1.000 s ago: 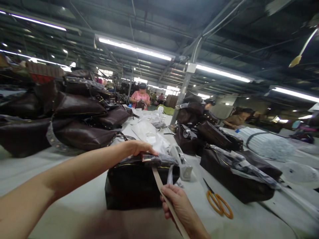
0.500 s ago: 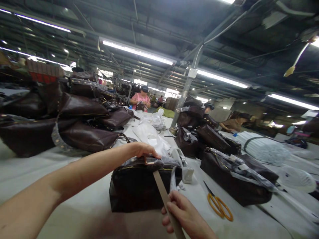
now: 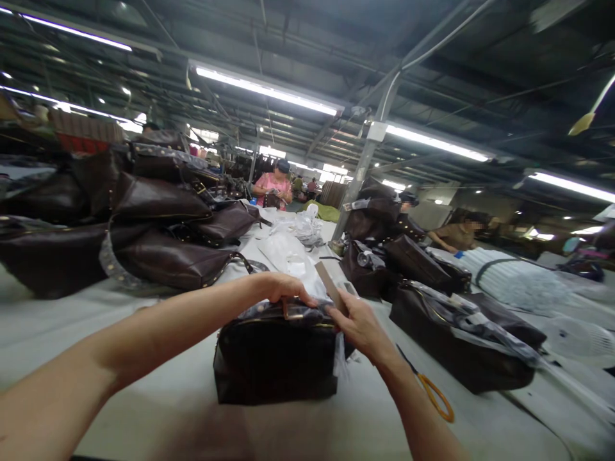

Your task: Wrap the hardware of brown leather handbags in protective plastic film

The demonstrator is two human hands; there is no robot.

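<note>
A dark brown leather handbag with a gold zip stands upright on the table before me. Along its top lies a plastic-wrapped strap with a copper-coloured buckle. My left hand reaches over and grips this strap, its thumb and fingers pressing near the buckle. Close beside it, my right hand pinches a flat tan strip that sticks up past the fingers. The right fingertips touch the wrapped strap at the bag's top right. Part of the strip is hidden by that hand.
Orange-handled scissors lie right of my right forearm. Another wrapped handbag stands beyond them. Handbags are piled at left, more beside a metal post. White plastic sheeting lies behind. A person in pink works farther back.
My right hand has moved up and away from me, from in front of the bag to its top edge. The tan strip, which slanted down towards me, now points up beyond the bag.
</note>
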